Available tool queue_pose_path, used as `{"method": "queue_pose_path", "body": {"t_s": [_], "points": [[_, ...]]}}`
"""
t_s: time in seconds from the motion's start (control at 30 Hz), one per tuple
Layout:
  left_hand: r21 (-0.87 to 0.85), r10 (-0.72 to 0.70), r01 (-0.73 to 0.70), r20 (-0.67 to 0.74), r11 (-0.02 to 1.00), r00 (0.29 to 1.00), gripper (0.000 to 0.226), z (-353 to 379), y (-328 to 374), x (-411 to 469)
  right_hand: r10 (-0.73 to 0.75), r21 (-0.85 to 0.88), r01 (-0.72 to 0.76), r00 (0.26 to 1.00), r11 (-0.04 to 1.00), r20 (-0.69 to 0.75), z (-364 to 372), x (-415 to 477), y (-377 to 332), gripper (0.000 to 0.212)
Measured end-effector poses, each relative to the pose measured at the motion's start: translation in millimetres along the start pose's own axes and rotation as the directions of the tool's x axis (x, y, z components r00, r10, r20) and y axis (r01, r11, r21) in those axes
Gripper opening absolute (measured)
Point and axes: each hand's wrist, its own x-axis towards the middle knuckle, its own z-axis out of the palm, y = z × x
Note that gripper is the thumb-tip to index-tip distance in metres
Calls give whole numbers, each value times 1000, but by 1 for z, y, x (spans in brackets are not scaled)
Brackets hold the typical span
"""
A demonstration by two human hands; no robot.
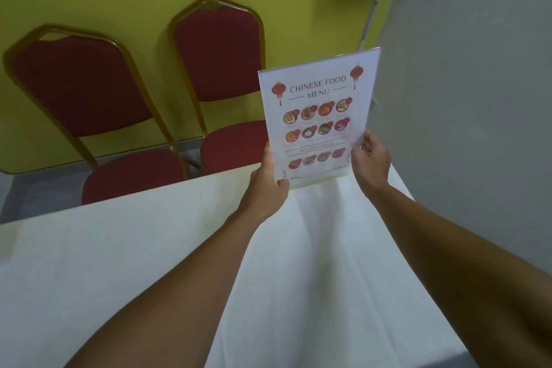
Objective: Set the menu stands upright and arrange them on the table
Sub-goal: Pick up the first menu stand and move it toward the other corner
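Desk (149, 248), white-clothed, far edge: one menu stand (319, 116), upright, judged light, stiff and slippery, is gripped at its lower side edges by left hand (265, 188) and right hand (372, 161), best held there.

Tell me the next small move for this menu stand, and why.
Probably let go and draw both hands back. The menu stand already looks upright, its base at the far edge of the table, with the left hand and right hand gripping its lower sides.
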Motion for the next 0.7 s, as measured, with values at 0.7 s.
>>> {"method": "queue_pose_path", "body": {"t_s": [0.7], "points": [[28,-77,77,-2,997,997,98,58,-10,34,9,20,-9,1000,1000,6,-28,26,60,45]]}}
